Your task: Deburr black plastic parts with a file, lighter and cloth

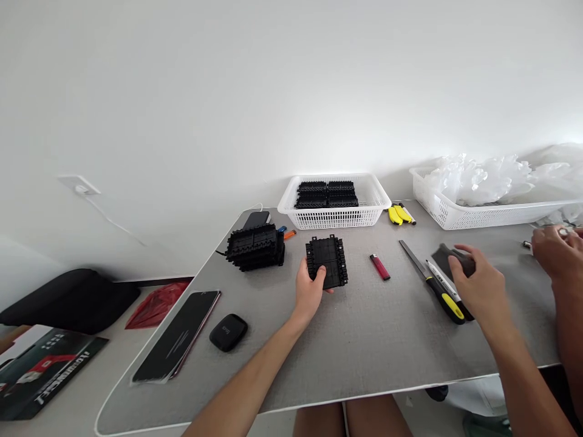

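Observation:
My left hand grips a black plastic part by its lower left corner, thumb on top. The part is flat and rectangular with ribbed, notched side edges, and it is raised over the table. My right hand has its thumb and fingers around a dark grey piece, possibly a folded sheet or pad; its kind is unclear. Just below and left of that hand lie a white marker and a flat file with a black and yellow handle. A red lighter rests between my hands.
Similar black parts are stacked at left. More fill a white basket by the wall. Another basket holds plastic bags. Yellow-handled tools, a phone and a black case lie around. A co-worker's hand is at right.

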The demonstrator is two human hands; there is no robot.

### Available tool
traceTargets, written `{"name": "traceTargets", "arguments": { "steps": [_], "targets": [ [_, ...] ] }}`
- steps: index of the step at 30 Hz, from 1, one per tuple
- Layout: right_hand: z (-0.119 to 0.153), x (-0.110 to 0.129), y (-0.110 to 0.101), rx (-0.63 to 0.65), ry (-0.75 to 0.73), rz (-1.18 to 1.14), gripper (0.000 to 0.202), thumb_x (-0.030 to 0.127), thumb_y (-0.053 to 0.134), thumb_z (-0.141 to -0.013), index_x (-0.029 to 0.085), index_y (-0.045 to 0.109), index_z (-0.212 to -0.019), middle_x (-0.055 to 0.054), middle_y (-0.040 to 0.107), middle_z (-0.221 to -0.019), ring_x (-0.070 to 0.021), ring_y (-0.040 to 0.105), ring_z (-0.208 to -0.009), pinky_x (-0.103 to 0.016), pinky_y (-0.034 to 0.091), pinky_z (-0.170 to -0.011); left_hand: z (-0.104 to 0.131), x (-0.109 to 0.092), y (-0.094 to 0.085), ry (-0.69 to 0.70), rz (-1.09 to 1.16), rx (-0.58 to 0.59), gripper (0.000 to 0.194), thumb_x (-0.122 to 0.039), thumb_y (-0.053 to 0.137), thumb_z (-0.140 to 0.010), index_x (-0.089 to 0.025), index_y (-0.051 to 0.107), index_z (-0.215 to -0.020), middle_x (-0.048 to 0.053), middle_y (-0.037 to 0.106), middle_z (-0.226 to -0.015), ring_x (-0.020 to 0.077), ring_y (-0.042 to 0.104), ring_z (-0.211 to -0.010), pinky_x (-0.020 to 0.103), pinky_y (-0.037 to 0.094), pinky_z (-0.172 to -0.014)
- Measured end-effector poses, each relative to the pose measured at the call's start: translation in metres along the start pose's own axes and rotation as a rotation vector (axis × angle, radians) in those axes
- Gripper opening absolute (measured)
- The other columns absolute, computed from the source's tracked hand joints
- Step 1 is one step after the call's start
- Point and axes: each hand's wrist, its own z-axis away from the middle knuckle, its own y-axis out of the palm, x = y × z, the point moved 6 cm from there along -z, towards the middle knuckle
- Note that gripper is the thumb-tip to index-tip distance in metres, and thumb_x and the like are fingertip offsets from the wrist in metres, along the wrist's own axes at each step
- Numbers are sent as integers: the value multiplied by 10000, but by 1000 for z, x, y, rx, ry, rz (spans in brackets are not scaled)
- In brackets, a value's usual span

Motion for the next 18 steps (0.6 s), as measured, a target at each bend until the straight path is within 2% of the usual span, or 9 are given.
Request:
{"name": "traceTargets", "arguments": {
  "steps": [3, 5, 7, 9, 11, 14, 18],
  "targets": [
    [-10, 31, 7, 14, -141, -96, 406, 451, 454, -881, 255, 625, -1193, -70, 693, -946, -237, 636, -861, -330, 463, -772, -1, 1, -1, 4, -8, -3, 407, -329, 576, -831, -194, 515, -1210, 87, 618, -1007, 179, 645, -682, 274, 547, -405],
    [-24, 27, 9, -55, -94, -16, 411, 415, 406, -904, 233, 624, -1202, -99, 683, -1005, -266, 626, -923, -354, 458, -786, 0, -1, -1, 22, -21, 0, 399, -335, 575, -837, -195, 521, -1207, 87, 628, -995, 187, 655, -695, 277, 553, -417],
    [-36, 4, 15, -33, 52, 130, 441, 390, 372, -912, 211, 613, -1235, -142, 661, -1028, -293, 626, -912, -378, 460, -746, 1, -2, -1, 32, -27, 7, 402, -346, 573, -844, -201, 518, -1215, 93, 631, -1022, 191, 662, -713, 283, 564, -437],
    [-40, -26, 24, 103, 173, 287, 458, 383, 332, -920, 203, 644, -1201, -189, 615, -1103, -310, 633, -884, -404, 463, -710, 2, -3, -1, 24, -26, 17, 407, -358, 567, -851, -202, 513, -1222, 103, 624, -1068, 197, 664, -742, 287, 573, -454],
    [-35, -56, 31, 194, 247, 408, 513, 441, 265, -937, 219, 661, -1176, -207, 576, -1161, -340, 631, -918, -432, 467, -699, 3, -4, 0, 13, -26, 28, 400, -360, 563, -854, -199, 512, -1216, 107, 618, -1087, 201, 660, -766, 286, 577, -462],
    [-22, -84, 45, 351, 228, 476, 601, 611, 366, -877, 184, 634, -1204, -220, 592, -1128, -369, 624, -958, -434, 474, -696, 4, -4, 2, 17, -33, 39, 384, -335, 558, -851, -204, 513, -1209, 99, 618, -1081, 199, 654, -786, 279, 578, -469],
    [-17, -95, 54, 442, 223, 473, 475, 501, 440, -883, 187, 619, -1191, -173, 664, -1030, -337, 646, -906, -377, 454, -648, 3, -3, 1, 28, -45, 15, 371, -323, 550, -846, -205, 517, -1195, 89, 620, -1058, 188, 645, -767, 275, 571, -458]
  ]
}}
